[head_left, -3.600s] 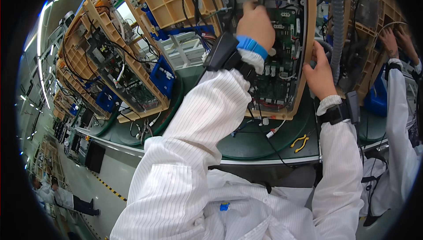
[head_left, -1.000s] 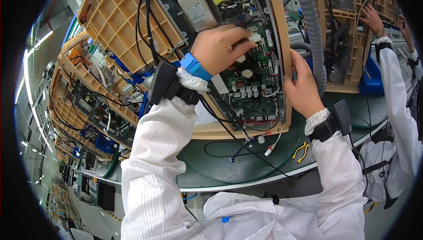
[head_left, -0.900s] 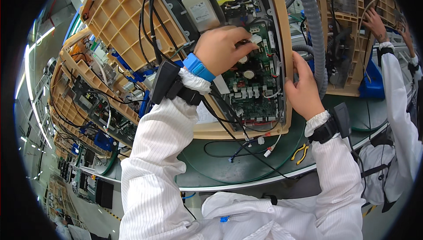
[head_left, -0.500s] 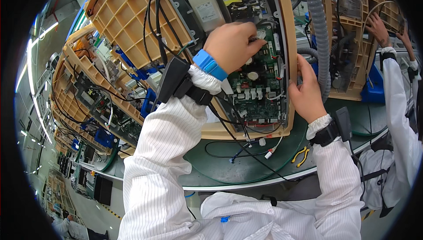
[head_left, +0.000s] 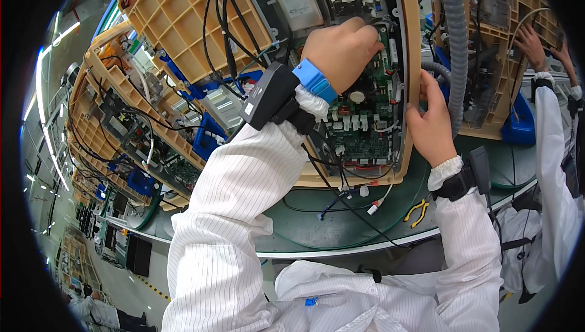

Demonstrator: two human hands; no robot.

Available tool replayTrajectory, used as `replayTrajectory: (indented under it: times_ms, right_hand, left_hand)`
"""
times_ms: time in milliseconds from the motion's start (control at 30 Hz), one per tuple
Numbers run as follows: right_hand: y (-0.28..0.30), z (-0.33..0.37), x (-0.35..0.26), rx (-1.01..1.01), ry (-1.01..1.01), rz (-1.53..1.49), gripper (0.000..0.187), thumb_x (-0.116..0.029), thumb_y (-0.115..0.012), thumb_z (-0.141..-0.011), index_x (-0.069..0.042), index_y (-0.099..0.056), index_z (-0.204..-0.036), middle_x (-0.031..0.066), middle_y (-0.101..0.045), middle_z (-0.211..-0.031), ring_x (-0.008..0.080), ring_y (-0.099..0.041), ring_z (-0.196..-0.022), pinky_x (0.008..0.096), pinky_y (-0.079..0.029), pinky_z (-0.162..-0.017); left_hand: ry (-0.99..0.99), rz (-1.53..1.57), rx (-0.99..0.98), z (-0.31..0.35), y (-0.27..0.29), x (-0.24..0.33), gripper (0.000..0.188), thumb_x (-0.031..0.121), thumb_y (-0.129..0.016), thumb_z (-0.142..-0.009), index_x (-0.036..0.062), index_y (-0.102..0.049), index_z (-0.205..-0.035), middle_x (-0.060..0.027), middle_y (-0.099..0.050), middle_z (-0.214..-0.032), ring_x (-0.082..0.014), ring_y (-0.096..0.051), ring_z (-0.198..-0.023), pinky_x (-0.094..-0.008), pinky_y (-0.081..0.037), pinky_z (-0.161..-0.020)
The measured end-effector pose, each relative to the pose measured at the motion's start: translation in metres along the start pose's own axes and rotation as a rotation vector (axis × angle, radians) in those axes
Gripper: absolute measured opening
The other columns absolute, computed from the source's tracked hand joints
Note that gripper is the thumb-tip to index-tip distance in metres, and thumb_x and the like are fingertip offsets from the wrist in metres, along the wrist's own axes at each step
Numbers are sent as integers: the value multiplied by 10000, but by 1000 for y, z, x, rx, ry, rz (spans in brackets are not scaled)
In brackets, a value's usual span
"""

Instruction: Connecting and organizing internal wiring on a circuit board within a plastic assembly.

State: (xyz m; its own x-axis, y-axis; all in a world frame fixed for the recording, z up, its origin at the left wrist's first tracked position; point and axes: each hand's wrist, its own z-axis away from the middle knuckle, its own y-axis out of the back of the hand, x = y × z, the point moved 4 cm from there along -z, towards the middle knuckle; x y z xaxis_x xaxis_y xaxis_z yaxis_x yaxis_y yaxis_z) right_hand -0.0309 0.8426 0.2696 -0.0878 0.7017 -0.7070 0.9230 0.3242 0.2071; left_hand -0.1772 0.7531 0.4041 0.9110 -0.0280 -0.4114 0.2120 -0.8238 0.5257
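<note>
My left hand is curled over the green circuit board inside a beige housing. Its thumb and fingers are pressed together beside the board's right part; whatever they pinch is hidden. A blue wrist strap circles that wrist. On the housing's right rim rests my right hand, its thumb at the edge and its fingers round the outer side. Above the left hand, a pale metal box with a label is fixed inside the housing. White connectors line the board's lower part.
Loose cables with plugs and yellow-handled pliers lie on the green bench. A grey corrugated hose hangs right of the housing. Black cables hang at its left. Another person's hands work at the far right.
My left hand has shifted a little right and up over the board, its fingers curling further. The right hand stays at the rim. The whole view has shifted slightly.
</note>
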Motion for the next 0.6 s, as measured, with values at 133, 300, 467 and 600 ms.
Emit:
replayTrajectory:
  times_ms: [133, 300, 467, 600]
  right_hand:
    - [-3, -3, -5, 6, -71, -58, 575, 4, -576, -852, 22, -459, -1415, 183, -601, -1267, 279, -618, -1113, 377, -475, -989]
    - [-3, -5, -7, 21, -8, -11, 564, 25, -559, -855, 12, -462, -1410, 178, -615, -1262, 281, -623, -1134, 373, -470, -1005]
    - [-3, -5, 2, -37, 34, -36, 591, 64, -523, -834, 0, -452, -1418, 183, -613, -1270, 284, -621, -1138, 363, -467, -1012]
    - [0, -3, 1, -39, 32, -12, 599, 64, -519, -827, -1, -445, -1418, 169, -619, -1240, 269, -619, -1131, 356, -470, -1000]
  left_hand:
    - [-21, 17, 19, 0, -1, -7, 194, 290, -741, -878, 97, -719, -872, -50, -678, -858, -295, -679, -717, -385, -564, -628]
    - [49, 64, -14, -1, -1, -8, 229, 319, -705, -903, 91, -728, -898, -65, -684, -886, -305, -686, -782, -401, -566, -673]
    - [210, 151, -127, 13, 5, -2, 256, 228, -723, -878, 53, -716, -1066, -145, -668, -984, -348, -676, -907, -406, -561, -785]
    - [172, 396, 98, 59, 47, 40, 444, 56, -718, -825, 16, -602, -1252, -211, -612, -1119, -386, -628, -1044, -417, -535, -907]
